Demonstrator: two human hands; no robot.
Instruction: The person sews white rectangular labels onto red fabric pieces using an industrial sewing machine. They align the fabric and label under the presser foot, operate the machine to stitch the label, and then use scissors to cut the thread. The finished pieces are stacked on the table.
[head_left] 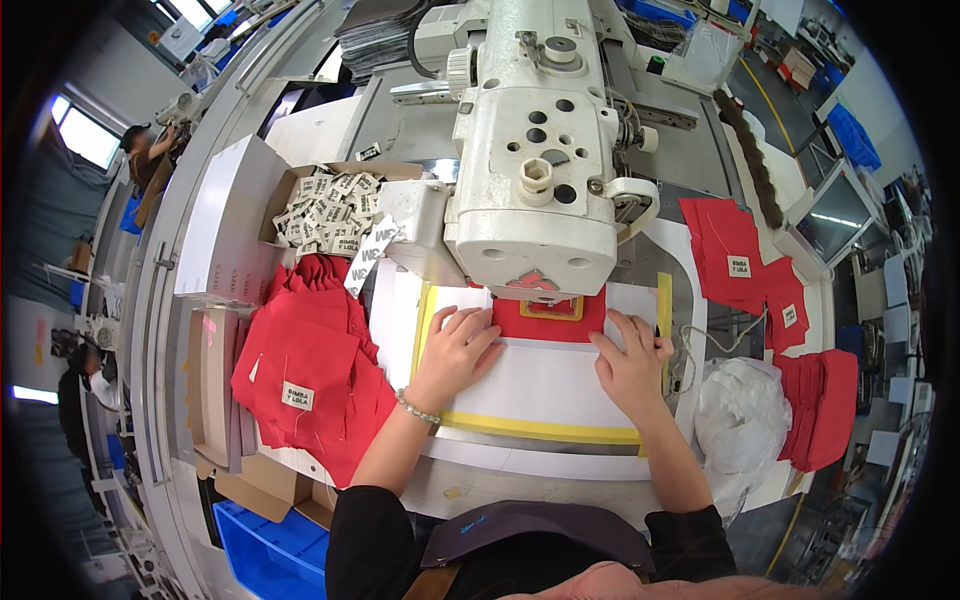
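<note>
Loosely open, the left hand (457, 352) and right hand (632, 368) are flanking flat red cloth (514, 327), gripping nothing visible; the rounded white machine head (530, 225) above is hiding its far edge.

Flat at my twelve o'clock lies a red fabric panel (550, 331), its far part hidden beneath the sewing-machine head (535, 250).

Machine head (545, 215), cut off above, hides part of the red cloth (550, 333); left sleeve (368, 545) is cut off below.
</note>
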